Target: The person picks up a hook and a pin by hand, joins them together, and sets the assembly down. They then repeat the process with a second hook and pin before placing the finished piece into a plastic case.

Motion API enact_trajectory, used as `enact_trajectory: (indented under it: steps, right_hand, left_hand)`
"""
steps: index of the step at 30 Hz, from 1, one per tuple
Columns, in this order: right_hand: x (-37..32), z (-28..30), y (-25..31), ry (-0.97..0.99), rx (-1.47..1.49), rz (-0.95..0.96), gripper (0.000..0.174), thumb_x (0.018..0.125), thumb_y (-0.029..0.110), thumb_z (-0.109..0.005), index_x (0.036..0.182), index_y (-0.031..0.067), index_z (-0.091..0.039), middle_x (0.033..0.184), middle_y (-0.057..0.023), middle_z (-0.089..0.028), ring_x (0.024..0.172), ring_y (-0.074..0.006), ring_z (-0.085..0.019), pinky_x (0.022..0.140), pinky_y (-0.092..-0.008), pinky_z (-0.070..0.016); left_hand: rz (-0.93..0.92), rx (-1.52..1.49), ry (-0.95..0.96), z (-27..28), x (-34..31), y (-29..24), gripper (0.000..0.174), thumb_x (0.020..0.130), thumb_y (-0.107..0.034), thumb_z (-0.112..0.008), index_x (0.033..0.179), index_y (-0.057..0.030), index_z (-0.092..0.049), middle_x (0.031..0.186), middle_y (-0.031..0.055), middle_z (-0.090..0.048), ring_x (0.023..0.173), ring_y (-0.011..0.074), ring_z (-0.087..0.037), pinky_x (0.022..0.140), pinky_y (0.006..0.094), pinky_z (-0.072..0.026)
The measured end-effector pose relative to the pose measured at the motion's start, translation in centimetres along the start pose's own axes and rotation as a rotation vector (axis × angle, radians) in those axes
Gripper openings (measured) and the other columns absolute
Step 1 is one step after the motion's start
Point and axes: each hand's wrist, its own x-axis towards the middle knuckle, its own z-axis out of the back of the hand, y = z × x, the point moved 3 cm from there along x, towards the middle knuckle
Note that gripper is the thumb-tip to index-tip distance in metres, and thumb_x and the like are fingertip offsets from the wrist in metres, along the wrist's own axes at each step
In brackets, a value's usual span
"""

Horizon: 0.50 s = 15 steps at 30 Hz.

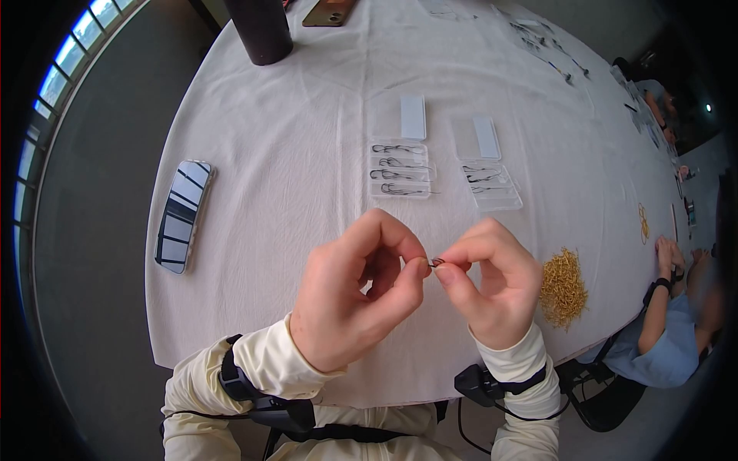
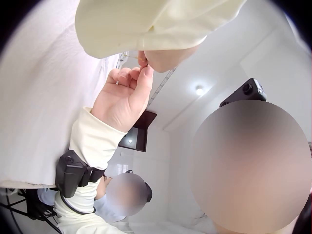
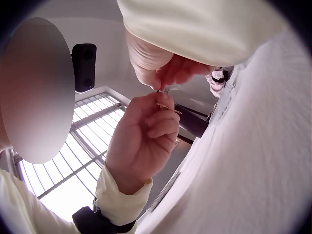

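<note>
In the head view my left hand and right hand meet over the table, fingertips nearly touching. Thumb and forefinger of each pinch a small, thin dark piece; the fingers cover most of it, and I cannot tell its kind. A thin strand crosses the left hand's fingers in the right wrist view. Just beyond the hands, a clear plastic box with its lid folded back holds dark looped strands in rows. A second clear box, also with its lid back, has fewer strands.
A heap of small gold-coloured pieces lies right of the right hand. A phone rests at the left on the white tablecloth. A dark cup and another phone stand far back. Another person sits at right.
</note>
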Motion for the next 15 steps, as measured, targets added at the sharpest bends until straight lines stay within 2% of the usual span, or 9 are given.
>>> enact_trajectory:
  steps: [3, 4, 5, 6, 10, 12, 13, 15]
  right_hand:
    - [-0.1, 0.0, -0.2, -0.017, 0.082, -0.025, 0.009, 0.077, -0.005, -0.067, 0.082, 0.0007, -0.062, 0.078, -0.0039, -0.059, 0.069, -0.0102, -0.054, 0.063, -0.0236, -0.0443]
    - [-0.1, 0.1, -0.2, -0.017, 0.082, -0.025, 0.009, 0.077, -0.005, -0.067, 0.082, 0.0007, -0.062, 0.078, -0.0039, -0.059, 0.069, -0.0102, -0.054, 0.063, -0.0236, -0.0443]
    - [-0.2, 0.1, -0.5, -0.011, 0.174, -0.108, 0.007, 0.079, -0.004, -0.066, 0.082, 0.0006, -0.061, 0.078, -0.0033, -0.059, 0.07, -0.0095, -0.054, 0.065, -0.0231, -0.044]
    - [-0.3, 0.1, -0.7, -0.005, 0.266, -0.19, 0.006, 0.081, -0.003, -0.064, 0.083, 0.0004, -0.06, 0.079, -0.0027, -0.059, 0.071, -0.0088, -0.054, 0.067, -0.0226, -0.0436]
    - [-0.6, 0.1, -1.4, 0.0, 0.425, -0.309, 0.003, 0.086, 0.001, -0.061, 0.085, 0.0004, -0.059, 0.08, -0.002, -0.058, 0.074, -0.0077, -0.053, 0.07, -0.0221, -0.0428]
    - [-0.8, -0.1, -1.8, -0.009, 0.542, -0.423, 0.005, 0.089, 0.005, -0.059, 0.09, 0.0007, -0.057, 0.086, -0.0035, -0.059, 0.082, -0.0091, -0.055, 0.075, -0.0238, -0.045]
    - [-0.7, -0.3, -1.8, -0.01, 0.542, -0.424, 0.005, 0.089, 0.005, -0.059, 0.09, 0.0007, -0.057, 0.086, -0.0035, -0.059, 0.082, -0.0091, -0.055, 0.075, -0.0238, -0.045]
    - [-0.5, -0.7, -1.4, -0.015, 0.629, -0.391, 0.008, 0.092, 0.009, -0.056, 0.094, 0.0013, -0.054, 0.095, -0.0068, -0.061, 0.092, -0.0121, -0.057, 0.081, -0.0271, -0.0471]
  left_hand:
    - [0.026, 0.025, 0.021, 0.1, 0.0, -0.3, 0.007, 0.086, -0.002, -0.061, 0.088, -0.0003, -0.054, 0.07, -0.0017, -0.056, 0.055, 0.0002, -0.041, 0.049, 0.0186, -0.0328]
    - [0.081, 0.006, 0.062, 0.2, -0.1, -0.4, 0.006, 0.089, -0.002, -0.059, 0.092, 0.001, -0.054, 0.081, 0.0025, -0.058, 0.071, 0.0058, -0.05, 0.064, 0.0222, -0.0408]
    - [0.136, -0.013, 0.103, 0.2, -0.1, -0.4, 0.006, 0.092, -0.002, -0.057, 0.096, 0.0023, -0.053, 0.092, 0.0068, -0.061, 0.087, 0.0113, -0.059, 0.079, 0.0258, -0.0488]
    - [0.136, -0.013, 0.103, 0.2, -0.1, -0.4, 0.006, 0.092, -0.002, -0.057, 0.096, 0.0023, -0.053, 0.092, 0.0068, -0.061, 0.087, 0.0113, -0.059, 0.079, 0.0258, -0.0488]
    - [0.17, -0.152, 0.089, 0.0, 0.0, -0.4, 0.01, 0.095, -0.007, -0.055, 0.097, 0.0029, -0.054, 0.093, 0.0078, -0.061, 0.091, 0.0129, -0.059, 0.084, 0.0281, -0.0481]
    - [0.177, -0.182, 0.081, -0.1, 0.1, -0.3, 0.012, 0.096, -0.008, -0.054, 0.097, 0.003, -0.054, 0.093, 0.0081, -0.061, 0.092, 0.0134, -0.059, 0.085, 0.0287, -0.0477]
    - [0.177, -0.148, 0.075, 0.0, 0.0, -0.2, 0.011, 0.096, -0.008, -0.054, 0.097, 0.0027, -0.054, 0.093, 0.0065, -0.06, 0.089, 0.0121, -0.057, 0.083, 0.0272, -0.0467]
    - [0.177, -0.114, 0.069, 0.1, 0.0, -0.2, 0.01, 0.095, -0.007, -0.054, 0.097, 0.0023, -0.054, 0.093, 0.0048, -0.058, 0.086, 0.0108, -0.056, 0.08, 0.0256, -0.0458]
